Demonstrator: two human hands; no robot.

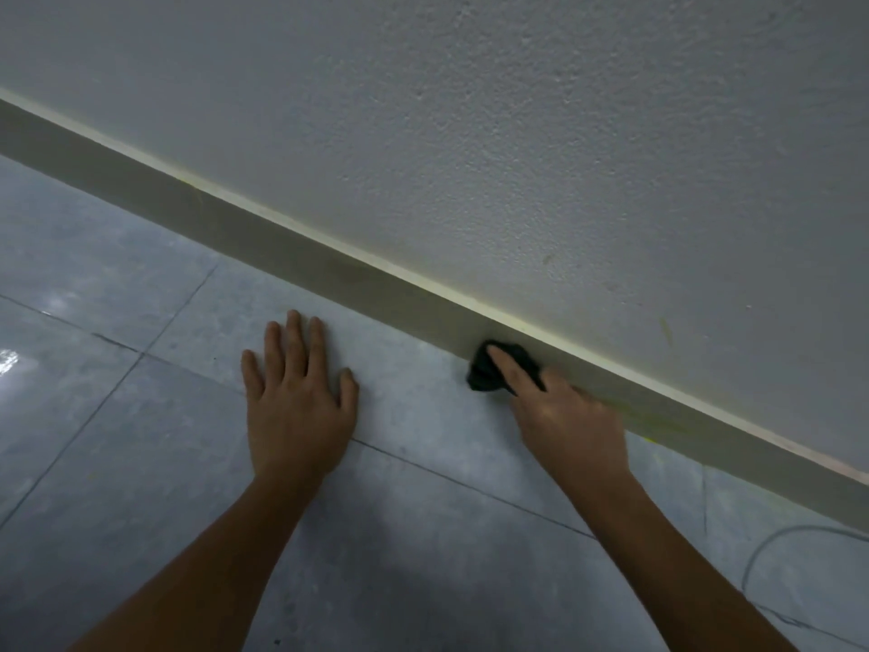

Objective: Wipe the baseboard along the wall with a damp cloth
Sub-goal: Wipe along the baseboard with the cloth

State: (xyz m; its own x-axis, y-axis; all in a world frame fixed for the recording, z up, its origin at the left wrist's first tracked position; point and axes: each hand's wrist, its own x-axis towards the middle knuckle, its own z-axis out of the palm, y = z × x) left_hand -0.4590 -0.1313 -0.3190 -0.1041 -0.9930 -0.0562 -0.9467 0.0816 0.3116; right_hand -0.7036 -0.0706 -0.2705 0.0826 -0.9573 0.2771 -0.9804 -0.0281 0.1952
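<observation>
A grey-brown baseboard [301,254] with a pale top edge runs diagonally from upper left to lower right at the foot of a textured white wall [517,134]. My right hand [564,416] presses a small dark bunched cloth [484,371] against the face of the baseboard, forefinger stretched over the cloth. My left hand [296,392] lies flat on the floor tiles, fingers spread, holding nothing, a short way left of the cloth.
The floor is glossy grey tile [117,369] with thin dark grout lines. A thin pale cable [771,541] curves across the floor at the lower right. Faint yellowish marks show on the wall and baseboard right of my right hand.
</observation>
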